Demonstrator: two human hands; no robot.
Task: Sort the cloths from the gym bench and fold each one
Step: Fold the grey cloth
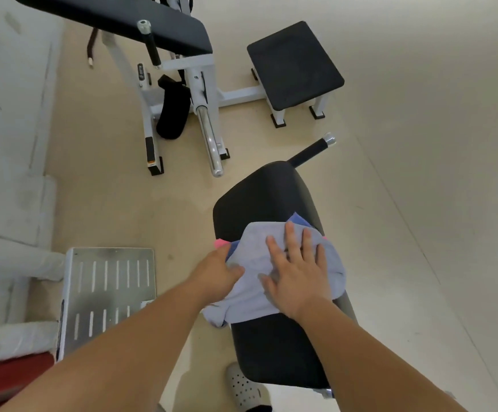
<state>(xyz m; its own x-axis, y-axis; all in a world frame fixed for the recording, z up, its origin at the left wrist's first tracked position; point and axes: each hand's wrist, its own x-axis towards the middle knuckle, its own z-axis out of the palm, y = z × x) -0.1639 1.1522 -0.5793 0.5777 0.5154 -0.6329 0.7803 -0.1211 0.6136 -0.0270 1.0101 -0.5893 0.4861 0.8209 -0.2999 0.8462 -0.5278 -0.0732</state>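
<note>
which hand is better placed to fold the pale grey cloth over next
Probably left. The left hand grips the left edge of the pale grey cloth, ready to carry it across. The right hand lies flat on the cloth, pinning it to the black padded bench.

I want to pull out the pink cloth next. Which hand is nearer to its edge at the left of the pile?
Left. The left hand grips the grey cloth right beside the pink cloth; the right hand lies flat on it, further right.
</note>
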